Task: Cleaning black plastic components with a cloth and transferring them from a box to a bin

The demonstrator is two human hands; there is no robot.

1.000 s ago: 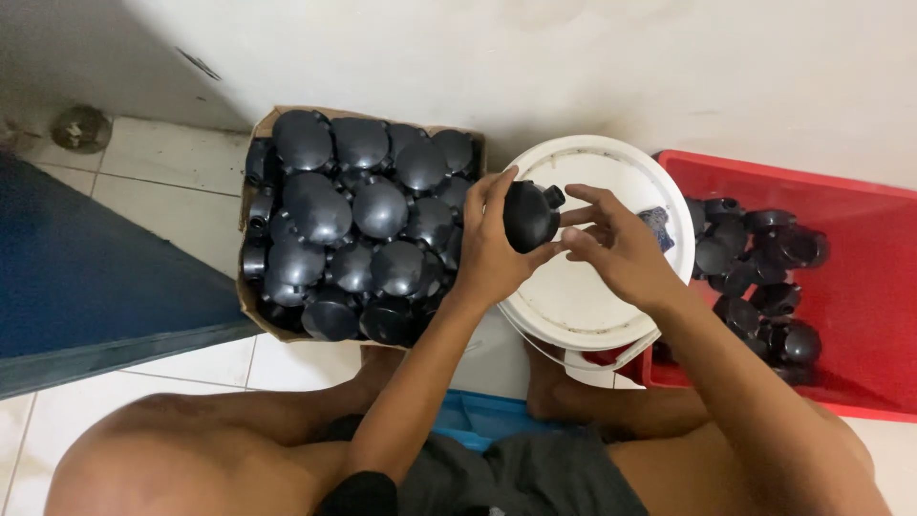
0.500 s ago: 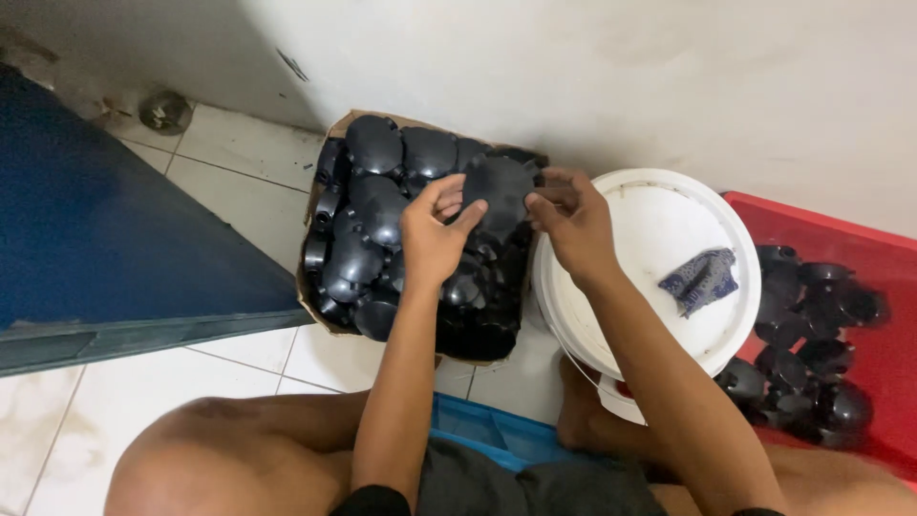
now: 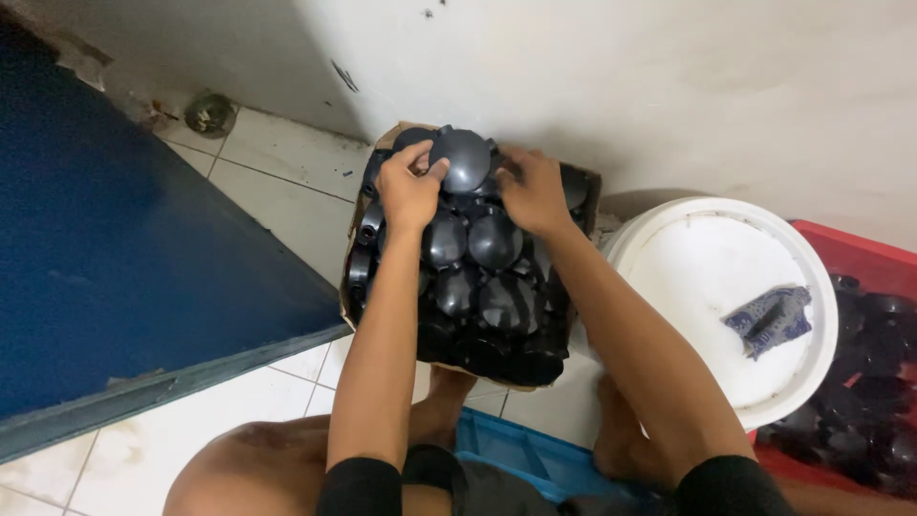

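Both hands are over the cardboard box (image 3: 585,196) by the wall; left hand (image 3: 409,187) and right hand (image 3: 531,194) each grip one side of a black round domed part (image 3: 462,157), fingers curled on its rim, thumbs toward the middle; so both are closed on it, not spread. The part sits at the far end of the box, at the top row, touching or just above the others; can't tell whether it already rests on them.

The box is packed w/ the same black domed parts (image 3: 482,277), rows stacked close, dome side up; it looks nearly full, little room left except at the far edge where the hands work. Judging by that, the filling of the box is well along.

To the right, a white bucket lid (image 3: 688,277) w/ a small blue rag (image 3: 770,318) lying on it; nothing else on the lid. Past it a red crate (image 3: 833,247) holds more black parts (image 3: 869,382), loose and jumbled, pipe stubs showing; so a fair no. seem still to be handled, tho the crate is cut off by the frame edge and the count can't be told.

A blue panel (image 3: 124,248) stands at left on the white tile floor (image 3: 277,191); a blue tray edge (image 3: 525,457) shows betw. the person's legs.
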